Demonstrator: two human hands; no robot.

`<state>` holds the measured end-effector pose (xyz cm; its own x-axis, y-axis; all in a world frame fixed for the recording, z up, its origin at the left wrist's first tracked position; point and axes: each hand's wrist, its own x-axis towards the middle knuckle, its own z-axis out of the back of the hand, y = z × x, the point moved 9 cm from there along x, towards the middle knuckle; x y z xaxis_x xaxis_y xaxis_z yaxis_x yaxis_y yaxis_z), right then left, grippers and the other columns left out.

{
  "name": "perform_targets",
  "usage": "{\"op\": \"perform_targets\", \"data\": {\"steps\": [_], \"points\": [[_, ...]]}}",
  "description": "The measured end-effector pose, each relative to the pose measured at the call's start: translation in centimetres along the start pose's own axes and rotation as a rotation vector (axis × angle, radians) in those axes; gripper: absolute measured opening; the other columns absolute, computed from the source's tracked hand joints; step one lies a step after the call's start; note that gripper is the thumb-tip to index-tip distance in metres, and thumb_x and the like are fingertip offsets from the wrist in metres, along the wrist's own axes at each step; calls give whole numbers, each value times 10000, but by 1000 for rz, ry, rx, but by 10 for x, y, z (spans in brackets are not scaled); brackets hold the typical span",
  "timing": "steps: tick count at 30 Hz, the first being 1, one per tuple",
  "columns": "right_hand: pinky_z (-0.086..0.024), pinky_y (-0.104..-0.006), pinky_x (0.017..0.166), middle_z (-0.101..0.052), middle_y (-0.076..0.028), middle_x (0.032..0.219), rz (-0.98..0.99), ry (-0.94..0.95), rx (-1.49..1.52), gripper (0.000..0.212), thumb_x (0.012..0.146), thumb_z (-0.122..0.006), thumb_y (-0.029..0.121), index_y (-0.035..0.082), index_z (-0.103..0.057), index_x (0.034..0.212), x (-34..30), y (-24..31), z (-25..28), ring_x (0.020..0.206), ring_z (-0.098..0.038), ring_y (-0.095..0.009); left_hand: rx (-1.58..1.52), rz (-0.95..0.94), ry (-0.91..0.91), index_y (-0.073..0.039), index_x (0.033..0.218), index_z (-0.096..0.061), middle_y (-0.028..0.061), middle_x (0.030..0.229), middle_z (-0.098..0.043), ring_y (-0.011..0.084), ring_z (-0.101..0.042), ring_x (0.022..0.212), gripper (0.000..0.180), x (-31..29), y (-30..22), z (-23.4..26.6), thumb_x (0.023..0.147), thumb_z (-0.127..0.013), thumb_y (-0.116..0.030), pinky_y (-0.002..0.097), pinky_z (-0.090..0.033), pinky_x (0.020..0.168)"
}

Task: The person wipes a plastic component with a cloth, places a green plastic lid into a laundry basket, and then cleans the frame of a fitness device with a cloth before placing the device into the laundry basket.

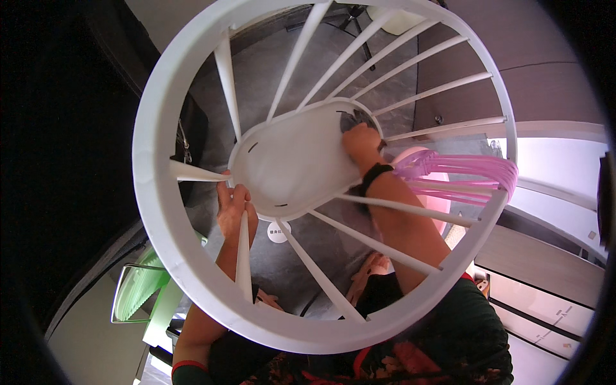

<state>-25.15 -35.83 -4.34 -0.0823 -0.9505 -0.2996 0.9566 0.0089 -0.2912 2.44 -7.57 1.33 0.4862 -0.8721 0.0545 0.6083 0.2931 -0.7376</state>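
A big white plastic frame (149, 212) fills the middle, its wide oval rim joined by thin rods to a smaller oval panel (298, 167) lower down. My right hand (361, 142) reaches between the rods with a black band on the wrist. It presses a dark grey cloth-like wad (350, 120) against the far right end of the panel; part of the wad is hidden under the fingers. At the panel's near left edge, my left hand (235, 204) has its fingers curled at the edge beside a rod.
Pink plastic strips (462, 173) hang over the rim at the right. Bright green ribbed items (142, 289) stand at the lower left. A round white sticker (278, 231) lies below the panel. Brownish cabinet fronts (487, 70) rise at the right, and a dark bulky mass (58, 160) fills the left.
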Motion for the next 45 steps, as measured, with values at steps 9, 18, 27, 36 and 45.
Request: {"op": "perform_targets", "data": {"steps": [9, 18, 27, 36, 45], "points": [[-514, -422, 851, -663, -157, 1149, 81, 207, 88, 386, 901, -432, 262, 38, -714, 1039, -3, -14, -33, 1037, -641, -351, -25, -3, -1, -71, 794, -484, 183, 1366, -392, 284, -586, 869, 148, 0, 1, -7, 700, -504, 41, 417, -542, 675], [-591, -446, 625, -673, -211, 995, 348, 688, 532, 501, 797, -651, 345, -94, -620, 1037, -80, 69, -25, 799, -685, -362, 13, -59, -49, -99, 806, -491, 182, 1354, -410, 251, -627, 841, 209, 1, 5, -2, 711, -540, 80, 378, -561, 583], [-569, -408, 706, -680, -225, 904, 547, 413, 523, 371, 758, -642, 257, -52, -612, 962, -83, 68, -8, 727, -688, -340, 66, -112, -64, -96, 816, -512, 221, 1379, -396, 321, -646, 890, 190, 0, -3, -1, 727, -546, 69, 349, -551, 562], [-506, -432, 856, -664, -239, 989, 125, 68, 432, 435, 824, -575, 270, -32, -513, 1130, -40, 0, 9, 959, -639, -391, 57, -29, 36, -85, 796, -501, 211, 1366, -383, 334, -636, 832, 164, 0, -4, -5, 743, -553, 61, 383, -519, 572], [-539, -441, 747, -610, -271, 1092, 290, 312, 540, 498, 836, -611, 294, -11, -483, 1209, -53, 42, -34, 893, -643, -389, 82, -53, -15, -102, 779, -518, 198, 1373, -374, 284, -646, 754, 163, -1, 0, -5, 719, -544, 47, 429, -558, 605]]}}
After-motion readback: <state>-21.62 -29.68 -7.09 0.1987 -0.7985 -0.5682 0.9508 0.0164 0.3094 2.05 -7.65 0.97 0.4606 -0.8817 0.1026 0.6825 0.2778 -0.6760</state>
